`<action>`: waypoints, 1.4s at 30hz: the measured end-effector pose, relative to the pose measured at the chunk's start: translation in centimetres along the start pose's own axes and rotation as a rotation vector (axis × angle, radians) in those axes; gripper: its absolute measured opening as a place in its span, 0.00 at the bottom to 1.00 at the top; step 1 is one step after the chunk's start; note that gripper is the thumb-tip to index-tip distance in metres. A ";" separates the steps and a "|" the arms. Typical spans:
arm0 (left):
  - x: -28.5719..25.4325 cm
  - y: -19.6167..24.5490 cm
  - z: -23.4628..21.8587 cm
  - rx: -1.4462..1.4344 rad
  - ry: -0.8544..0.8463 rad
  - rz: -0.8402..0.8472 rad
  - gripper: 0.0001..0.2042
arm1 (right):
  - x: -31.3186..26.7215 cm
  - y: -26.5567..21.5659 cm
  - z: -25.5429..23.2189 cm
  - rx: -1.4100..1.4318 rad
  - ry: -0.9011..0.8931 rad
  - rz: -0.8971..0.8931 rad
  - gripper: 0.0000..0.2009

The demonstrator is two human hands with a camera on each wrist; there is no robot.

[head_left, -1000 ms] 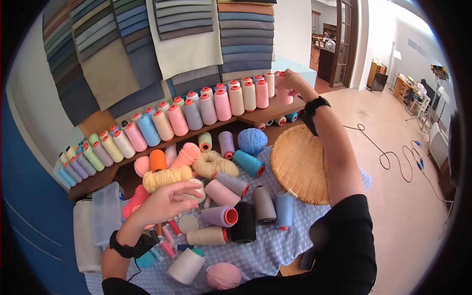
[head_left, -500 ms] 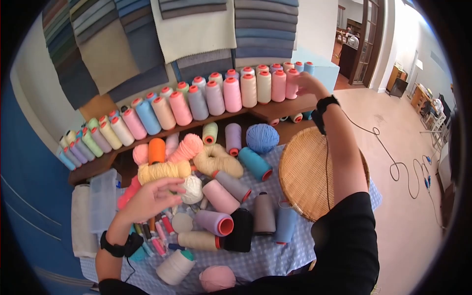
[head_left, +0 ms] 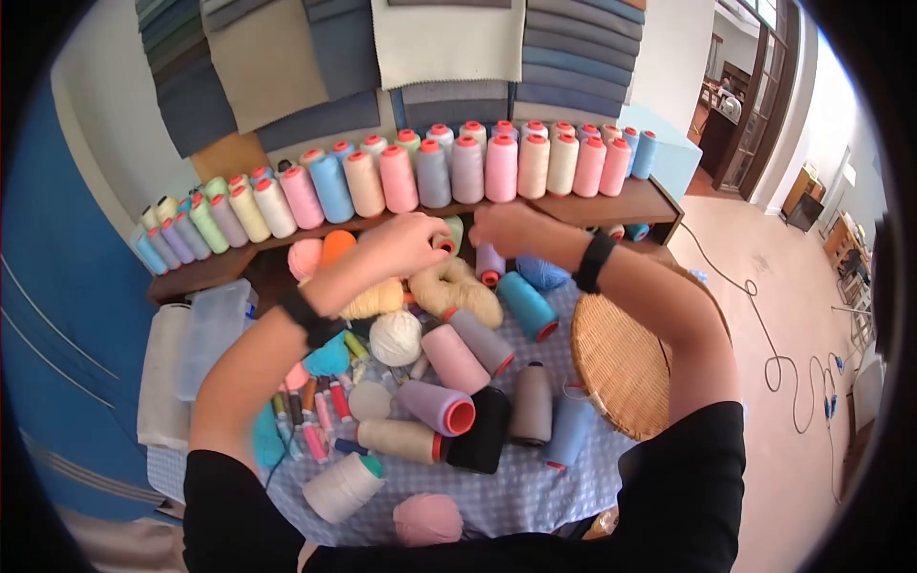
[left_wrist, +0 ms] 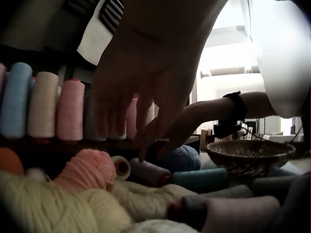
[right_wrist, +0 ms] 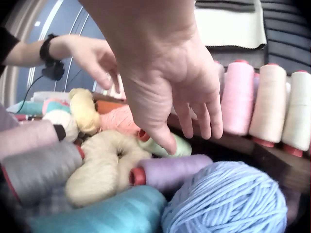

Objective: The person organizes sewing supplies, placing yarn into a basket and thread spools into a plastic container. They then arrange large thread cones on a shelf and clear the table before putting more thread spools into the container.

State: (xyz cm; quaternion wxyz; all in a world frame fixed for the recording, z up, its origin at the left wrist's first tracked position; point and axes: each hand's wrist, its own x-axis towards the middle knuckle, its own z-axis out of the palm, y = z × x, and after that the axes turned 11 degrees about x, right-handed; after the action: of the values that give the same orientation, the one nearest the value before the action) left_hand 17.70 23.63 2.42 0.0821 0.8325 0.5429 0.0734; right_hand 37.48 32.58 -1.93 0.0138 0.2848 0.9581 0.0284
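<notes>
Both hands hang over the back of the pile of thread and yarn, just in front of a wooden shelf. My left hand is close to a pale green thread spool, its fingers pointing down and loosely bent. On the spool's other side is my right hand, its fingers slack and nothing between them. From the right wrist, the thumb overlaps the green spool. Below that hand lie a purple spool, a blue yarn ball and a cream yarn skein. A pink spool stands at the front row's right end.
Upright spools in two rows line the shelf. A wicker basket sits at the right of the checked cloth. At the left are a clear plastic box and a rolled white cloth. Fabric swatches hang behind.
My right hand has let go of the pink spool at the shelf's right end and moved left, down toward the green spool. My left hand has moved forward and right, over the back of the pile.
</notes>
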 end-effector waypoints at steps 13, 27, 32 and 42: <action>6.6 -1.3 6.2 0.179 0.067 0.034 0.15 | -2.7 0.0 -2.1 0.087 0.031 -0.085 0.20; 2.8 3.0 -0.9 -0.114 0.342 0.128 0.12 | -17.9 18.7 -5.3 0.621 0.623 1.141 0.25; 1.1 2.9 -1.7 -0.268 0.445 0.212 0.11 | -16.6 21.5 -2.6 0.679 0.768 1.201 0.25; 0.0 3.3 -0.9 -0.179 0.302 0.174 0.11 | -16.3 23.5 -2.9 0.433 1.013 0.749 0.32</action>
State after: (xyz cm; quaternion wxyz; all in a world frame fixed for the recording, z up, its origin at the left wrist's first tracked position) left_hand 20.48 22.35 4.00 0.0667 0.8453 0.4663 0.2522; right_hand 63.79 43.21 2.59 -0.5061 0.5463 0.6667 -0.0315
